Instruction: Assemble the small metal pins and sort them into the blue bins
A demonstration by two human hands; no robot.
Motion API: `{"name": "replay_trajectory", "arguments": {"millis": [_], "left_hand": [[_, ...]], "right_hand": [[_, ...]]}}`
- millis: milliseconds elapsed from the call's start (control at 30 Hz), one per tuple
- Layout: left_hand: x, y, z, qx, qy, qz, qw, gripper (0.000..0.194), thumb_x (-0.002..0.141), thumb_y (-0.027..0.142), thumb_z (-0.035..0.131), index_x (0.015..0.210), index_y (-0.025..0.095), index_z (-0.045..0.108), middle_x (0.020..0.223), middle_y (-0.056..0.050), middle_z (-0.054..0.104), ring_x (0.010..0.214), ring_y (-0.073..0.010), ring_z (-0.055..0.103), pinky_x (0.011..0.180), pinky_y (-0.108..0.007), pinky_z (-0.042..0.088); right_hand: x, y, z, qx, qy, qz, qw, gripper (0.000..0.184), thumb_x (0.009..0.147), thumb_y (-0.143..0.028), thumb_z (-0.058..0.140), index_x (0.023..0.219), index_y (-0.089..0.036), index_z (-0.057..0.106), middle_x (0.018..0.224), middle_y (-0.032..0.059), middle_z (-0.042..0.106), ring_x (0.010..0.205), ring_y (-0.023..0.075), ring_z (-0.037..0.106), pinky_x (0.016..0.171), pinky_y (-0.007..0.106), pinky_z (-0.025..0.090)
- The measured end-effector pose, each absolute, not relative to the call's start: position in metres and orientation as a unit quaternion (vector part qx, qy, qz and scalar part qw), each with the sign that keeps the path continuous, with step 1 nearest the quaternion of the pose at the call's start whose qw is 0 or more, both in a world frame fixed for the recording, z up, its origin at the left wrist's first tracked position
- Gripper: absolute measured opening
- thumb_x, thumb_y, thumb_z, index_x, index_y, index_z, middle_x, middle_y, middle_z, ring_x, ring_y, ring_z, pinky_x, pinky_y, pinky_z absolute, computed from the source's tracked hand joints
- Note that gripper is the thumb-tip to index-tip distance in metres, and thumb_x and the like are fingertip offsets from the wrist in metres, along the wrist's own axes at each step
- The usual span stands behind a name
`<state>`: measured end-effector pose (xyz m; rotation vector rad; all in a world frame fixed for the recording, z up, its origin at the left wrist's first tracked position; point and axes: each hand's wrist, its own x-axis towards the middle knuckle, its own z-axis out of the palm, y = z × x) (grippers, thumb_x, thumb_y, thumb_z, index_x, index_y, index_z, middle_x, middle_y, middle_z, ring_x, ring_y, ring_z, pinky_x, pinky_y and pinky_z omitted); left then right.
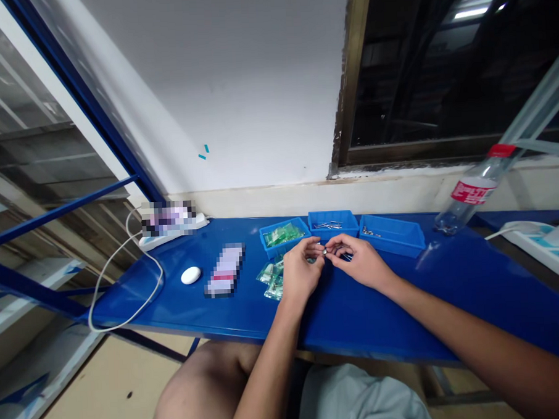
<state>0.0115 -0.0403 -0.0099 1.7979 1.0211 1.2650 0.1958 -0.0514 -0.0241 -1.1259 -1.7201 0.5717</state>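
My left hand (302, 270) and my right hand (358, 261) meet over the blue table, fingertips pinched close together. Between them shows a small shiny metal piece (324, 252), too tiny to name exactly. Thin dark metal shows under my right fingers, partly hidden. Beside my left hand lie several clear-and-green small packets (272, 278), partly covered by it. Just beyond the hands stand a blue bin of green packets (284, 235), a blue bin of thin metal screws or pins (333, 225), and a wider blue bin with a few small metal parts (394, 235).
On the blue table (381, 322) to the left lie a blurred-out phone-like object (225, 270), a white round case (190, 275) and a power strip with a looping white cable (160, 270). A plastic bottle (473, 192) and another power strip (535, 248) stand right.
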Motion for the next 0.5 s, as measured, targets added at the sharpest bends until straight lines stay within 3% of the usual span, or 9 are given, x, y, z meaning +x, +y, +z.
{"name": "replay_trajectory", "arguments": {"millis": [233, 500], "left_hand": [[0.013, -0.043, -0.006, 0.694, 0.381, 0.488, 0.368, 0.041, 0.087, 0.002, 0.066, 0.125, 0.019, 0.067, 0.111, -0.008, 0.079, 0.095, -0.0167, 0.079, 0.089, -0.029, 0.066], [0.011, -0.045, -0.011, 0.777, 0.407, 0.422, 0.23, 0.036, 0.093, 0.01, 0.066, 0.127, 0.02, 0.067, 0.116, -0.008, 0.079, 0.106, -0.0224, 0.076, 0.1, -0.04, 0.061]], "right_hand": [[0.199, -0.055, -0.011, -0.446, -0.754, 0.136, 0.463, 0.02, 0.094, -0.028, 0.062, 0.113, -0.026, 0.069, 0.098, 0.0065, 0.074, 0.086, 0.0243, 0.071, 0.081, 0.041, 0.061], [0.244, -0.041, -0.005, -0.547, -0.712, -0.062, 0.436, 0.019, 0.097, -0.023, 0.055, 0.109, -0.022, 0.07, 0.102, 0.0104, 0.072, 0.097, 0.0288, 0.068, 0.091, 0.043, 0.054]]}}
